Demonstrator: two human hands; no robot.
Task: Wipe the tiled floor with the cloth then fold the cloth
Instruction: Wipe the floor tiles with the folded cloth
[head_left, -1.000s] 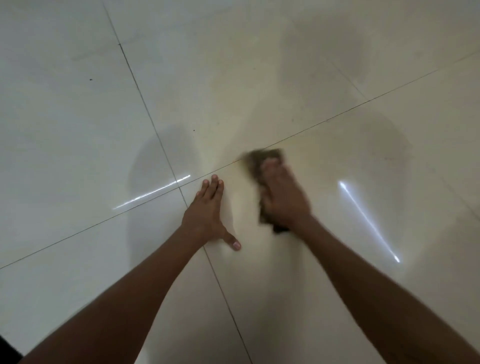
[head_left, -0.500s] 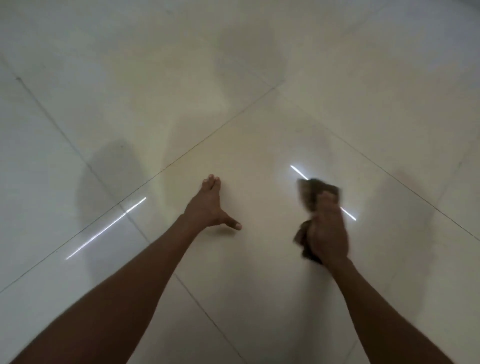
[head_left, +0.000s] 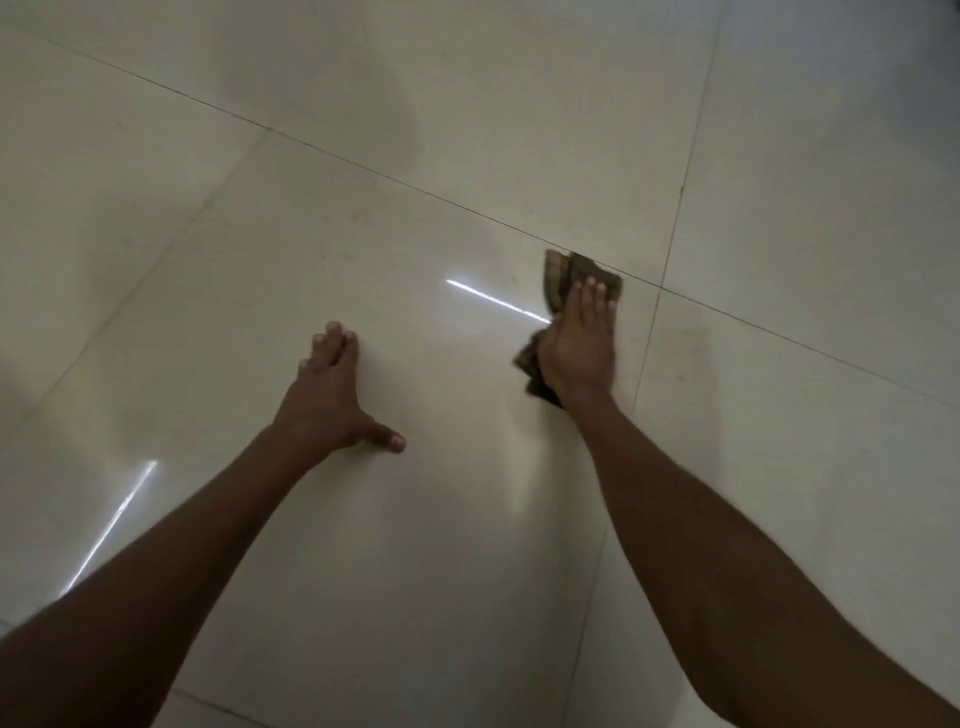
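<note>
A crumpled brown cloth (head_left: 558, 278) lies on the glossy cream tiled floor (head_left: 363, 234), close to a grout line at the centre right. My right hand (head_left: 579, 343) presses flat on the cloth with straight fingers, and the cloth shows beyond the fingertips and beside the palm. My left hand (head_left: 332, 395) rests flat on the tile to the left, fingers together and thumb spread out to the right. It holds nothing.
Dark grout lines (head_left: 675, 218) cross the floor beyond and to the right of the cloth. Bright streaks of reflected light (head_left: 493, 299) lie on the tiles between the hands and at the lower left.
My right hand has slid the cloth to the right and away from me, away from the left hand. The left hand stayed planted on the tile, and the view swung.
</note>
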